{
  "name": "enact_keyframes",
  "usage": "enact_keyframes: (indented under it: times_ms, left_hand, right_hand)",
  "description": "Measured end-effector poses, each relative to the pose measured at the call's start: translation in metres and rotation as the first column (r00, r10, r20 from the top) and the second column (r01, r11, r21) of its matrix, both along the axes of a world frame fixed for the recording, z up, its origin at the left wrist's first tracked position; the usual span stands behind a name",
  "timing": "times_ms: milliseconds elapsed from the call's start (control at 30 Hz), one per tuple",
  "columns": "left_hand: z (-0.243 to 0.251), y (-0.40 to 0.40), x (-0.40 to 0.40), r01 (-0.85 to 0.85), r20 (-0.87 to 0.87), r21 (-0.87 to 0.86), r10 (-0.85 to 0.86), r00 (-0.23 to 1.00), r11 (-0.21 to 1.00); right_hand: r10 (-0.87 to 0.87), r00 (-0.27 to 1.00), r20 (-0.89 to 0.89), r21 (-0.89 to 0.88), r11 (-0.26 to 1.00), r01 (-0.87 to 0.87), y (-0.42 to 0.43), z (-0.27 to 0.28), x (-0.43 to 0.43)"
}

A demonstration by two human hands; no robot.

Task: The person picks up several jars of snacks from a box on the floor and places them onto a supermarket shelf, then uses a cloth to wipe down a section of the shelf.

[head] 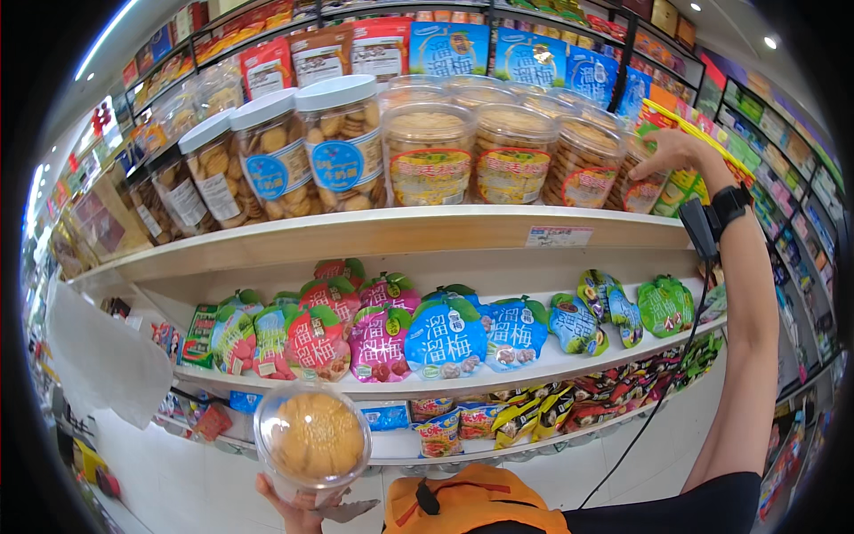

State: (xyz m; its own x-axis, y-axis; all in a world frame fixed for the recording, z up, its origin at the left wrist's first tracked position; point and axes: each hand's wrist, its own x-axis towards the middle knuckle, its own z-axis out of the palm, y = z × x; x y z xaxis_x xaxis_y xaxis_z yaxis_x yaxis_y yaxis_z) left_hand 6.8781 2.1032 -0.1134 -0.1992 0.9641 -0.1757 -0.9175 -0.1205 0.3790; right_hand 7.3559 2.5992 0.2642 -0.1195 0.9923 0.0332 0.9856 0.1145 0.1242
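Observation:
At the bottom of the view, my left hand (293,510) holds up a clear plastic tub of round cookies (317,434), its transparent lid facing me. A crumpled grey cloth-like piece (350,510) shows beside those fingers. My right hand (677,153) reaches to the right end of the top shelf (427,223). Its thumb and fingers are around the upper part of another cookie tub (644,190), partly hidden by the hand. Similar tubs (512,160) stand upright in rows to its left.
White-lidded cookie jars (343,147) fill the shelf's left part. Leaf-topped snack pouches (446,337) stand on the shelf below, with noodle packets (437,434) lower down. A black cable (644,420) hangs from a device on my right wrist. An orange bag (467,500) is at my front.

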Motion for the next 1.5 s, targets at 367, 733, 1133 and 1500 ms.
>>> enact_keyframes:
  times_ms: [367, 733, 1133, 1500]
  left_hand:
    - [0.086, 0.069, 0.047, -0.065, -0.309, 0.033, 0.072, 0.948, 0.997]
    - [0.173, 0.11, 0.073, 0.184, -0.494, 0.065, -0.129, 0.86, 0.981]
    - [0.13, 0.061, 0.015, -0.154, -0.422, 0.101, 0.183, 0.888, 0.983]
    - [0.092, -0.044, -0.044, -0.473, -0.197, -0.167, 0.441, 0.876, 0.865]
  right_hand:
    - [0.63, 0.548, -0.551, 0.189, 0.733, -0.653, -0.165, -0.024, -0.111]
    - [0.74, -0.006, -0.672, 0.157, 0.135, -0.978, -0.24, -0.032, -0.195]
    - [0.89, 0.345, -0.3, 0.494, 0.454, -0.742, -0.075, -0.004, -0.303]
    - [0.762, 0.551, -0.341, 0.156, 0.624, -0.766, -0.05, 0.024, -0.355]
